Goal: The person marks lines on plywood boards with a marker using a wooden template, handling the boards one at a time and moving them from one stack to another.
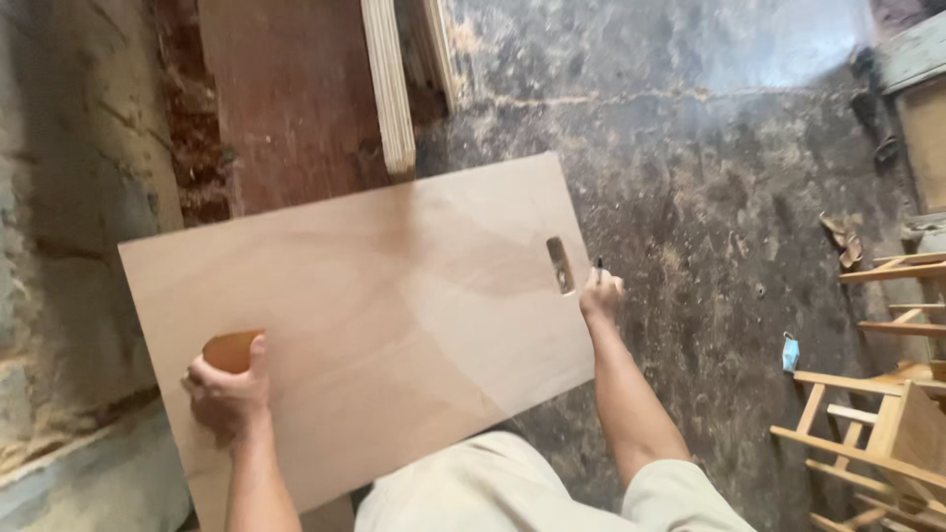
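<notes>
Fingers, left hand (229, 394): curled shut around a rounded orange-brown block (233, 351), which is pressed flat on the board.
Fingers, right hand (601, 294): closed on a thin dark pencil (598, 265), its tip held up at the board's right edge.
Board (374, 315): a large pale plywood sheet, laid tilted across the floor, spanned by both hands.
Small tool (560, 264): a narrow flat object is seen lying on the board just beside the right hand; possibly a ruler, the view being too blurred to tell.
Floor (709, 158): dark stained concrete.
Planks (389, 84): pale boards are stacked beyond the sheet.
Frames (887, 424): wooden chair frames are stood at the right.
</notes>
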